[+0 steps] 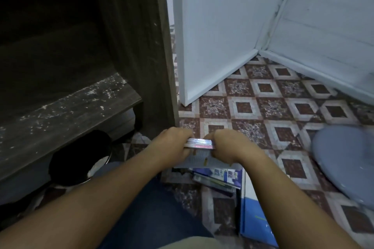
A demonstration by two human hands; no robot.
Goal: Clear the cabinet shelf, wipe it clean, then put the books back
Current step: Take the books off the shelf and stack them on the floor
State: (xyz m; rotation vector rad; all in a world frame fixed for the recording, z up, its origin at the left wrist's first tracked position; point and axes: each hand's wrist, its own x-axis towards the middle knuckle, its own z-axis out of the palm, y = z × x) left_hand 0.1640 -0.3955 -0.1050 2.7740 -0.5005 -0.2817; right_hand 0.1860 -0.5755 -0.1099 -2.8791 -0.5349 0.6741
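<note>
Both my hands grip a thin stack of books (200, 143) just above the patterned floor, right of the cabinet. My left hand (172, 144) holds its left end and my right hand (228, 147) holds its right end, fingers curled round the edges. Under them lies a pile of other books (217, 176) on the floor, and a blue book (257, 218) lies nearer to me. The dark wooden cabinet shelf (66, 111) at the left is bare and speckled with white dust.
The cabinet's side panel (141, 46) stands upright between shelf and floor. A black round object (81, 157) sits below the shelf. A white door (214, 26) and wall close the corner behind. A grey-blue cushion-like thing (344, 159) lies on the floor at the right.
</note>
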